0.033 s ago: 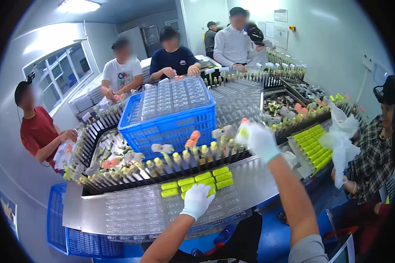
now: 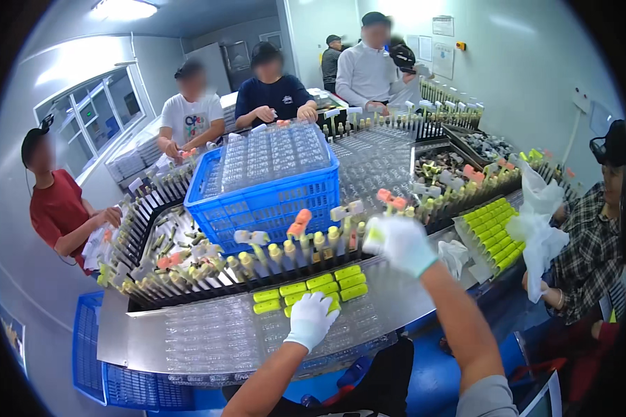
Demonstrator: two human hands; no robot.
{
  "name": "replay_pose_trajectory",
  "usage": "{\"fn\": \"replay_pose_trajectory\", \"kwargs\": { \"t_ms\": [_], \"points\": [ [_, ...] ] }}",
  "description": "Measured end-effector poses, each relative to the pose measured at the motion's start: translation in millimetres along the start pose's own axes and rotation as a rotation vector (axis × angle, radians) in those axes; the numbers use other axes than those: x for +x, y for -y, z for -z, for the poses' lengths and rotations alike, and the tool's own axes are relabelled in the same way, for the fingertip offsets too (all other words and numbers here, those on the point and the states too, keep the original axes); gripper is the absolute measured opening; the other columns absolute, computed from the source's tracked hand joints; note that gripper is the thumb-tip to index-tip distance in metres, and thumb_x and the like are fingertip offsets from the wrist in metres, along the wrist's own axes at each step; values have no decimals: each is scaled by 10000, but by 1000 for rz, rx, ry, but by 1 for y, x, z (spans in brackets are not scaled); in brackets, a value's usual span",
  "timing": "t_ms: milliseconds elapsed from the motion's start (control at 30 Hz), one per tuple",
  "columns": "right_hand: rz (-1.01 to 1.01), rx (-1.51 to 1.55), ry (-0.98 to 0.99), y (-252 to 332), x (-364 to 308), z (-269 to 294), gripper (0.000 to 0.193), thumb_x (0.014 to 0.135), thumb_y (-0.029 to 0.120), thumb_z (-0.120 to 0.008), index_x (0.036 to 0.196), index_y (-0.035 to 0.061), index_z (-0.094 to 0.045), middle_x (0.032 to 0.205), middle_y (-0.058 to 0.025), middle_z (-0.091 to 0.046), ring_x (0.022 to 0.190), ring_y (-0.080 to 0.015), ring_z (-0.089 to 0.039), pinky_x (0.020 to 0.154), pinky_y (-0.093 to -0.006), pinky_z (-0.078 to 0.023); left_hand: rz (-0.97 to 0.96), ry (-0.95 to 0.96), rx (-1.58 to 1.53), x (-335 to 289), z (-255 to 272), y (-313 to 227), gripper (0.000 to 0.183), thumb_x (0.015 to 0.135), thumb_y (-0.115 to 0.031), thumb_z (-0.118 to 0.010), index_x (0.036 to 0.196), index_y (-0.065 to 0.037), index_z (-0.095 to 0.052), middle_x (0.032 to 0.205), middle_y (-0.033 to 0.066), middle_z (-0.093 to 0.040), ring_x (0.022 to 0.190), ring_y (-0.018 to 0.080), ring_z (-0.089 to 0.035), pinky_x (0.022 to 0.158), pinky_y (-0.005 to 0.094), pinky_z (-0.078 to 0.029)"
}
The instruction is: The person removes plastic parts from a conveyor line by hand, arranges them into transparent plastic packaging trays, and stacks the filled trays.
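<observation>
Lime-green, rounded oblong pieces (image 2: 318,281) lie in short, close rows in the upper part of a clear moulded plastic tray (image 2: 358,316) on the shiny metal worktop (image 2: 403,288). In our head view, the main change is at our white-gloved right hand (image 2: 398,243): it has dropped a little and come nearer the worktop, leaving a coral-pink two-lobed piece (image 2: 391,199) in plain sight above it. The lime rows look the same as before, so we judge that nothing has been added to them in this short stretch; the right hand alone has moved the work along.

Our right forearm reaches up and leftward from the lower right, a grey sleeve (image 2: 489,397) at its base, and the hand hangs before the row of dark upright posts with pale yellow tops (image 2: 289,256). Its fingers are blurred, and we cannot tell whether they pinch anything. Our white-gloved left hand (image 2: 311,320) stays palm down, its forearm slanting up from the lower edge, its fingers loosely spread and bent over the nearest lime pieces, touching them and hiding some from us.
</observation>
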State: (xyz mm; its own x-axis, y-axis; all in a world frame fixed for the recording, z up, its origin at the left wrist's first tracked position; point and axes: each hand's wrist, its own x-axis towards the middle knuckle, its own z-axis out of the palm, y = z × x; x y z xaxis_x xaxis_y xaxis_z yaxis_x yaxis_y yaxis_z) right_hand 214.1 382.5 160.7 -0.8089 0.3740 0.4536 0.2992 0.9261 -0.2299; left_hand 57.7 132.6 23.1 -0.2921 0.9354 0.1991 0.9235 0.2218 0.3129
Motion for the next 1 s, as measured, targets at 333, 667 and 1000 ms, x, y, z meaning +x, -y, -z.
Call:
{"fn": "replay_pose_trajectory", "kwargs": {
  "t_ms": [333, 667, 1000],
  "points": [
    [158, -114, 256, 6, -111, -116, 297, 996, 329, -663, 1229, 149, -704, 1087, -76, -708, 1009, -302, -698, 848, -464, -558, -128, -149, 61, 4, -17, -7, 264, 954, -281, -727, 1127, -87, -772, 1194, 107, -737, 1081, 350, -682, 920, 483, -564],
    [-538, 72, -193, -111, -193, -107, 277, 1026, 318, -630, 1081, 109, -804, 996, -165, -769, 969, -387, -726, 879, -522, -565, -194, -180, 9, 27, -13, -17, 331, 907, -339, -783, 1111, -77, -769, 1138, 118, -768, 1075, 360, -709, 946, 481, -573],
    [-545, 232, -254, -112, -195, -110, 337, 1025, 363, -606, 1106, 93, -789, 1081, -146, -763, 1051, -377, -710, 936, -508, -554, -252, -302, 86, 28, -45, -36, 297, 1012, -286, -702, 1139, -29, -778, 1036, 187, -787, 946, 373, -742, 888, 487, -564]
  ]
}}
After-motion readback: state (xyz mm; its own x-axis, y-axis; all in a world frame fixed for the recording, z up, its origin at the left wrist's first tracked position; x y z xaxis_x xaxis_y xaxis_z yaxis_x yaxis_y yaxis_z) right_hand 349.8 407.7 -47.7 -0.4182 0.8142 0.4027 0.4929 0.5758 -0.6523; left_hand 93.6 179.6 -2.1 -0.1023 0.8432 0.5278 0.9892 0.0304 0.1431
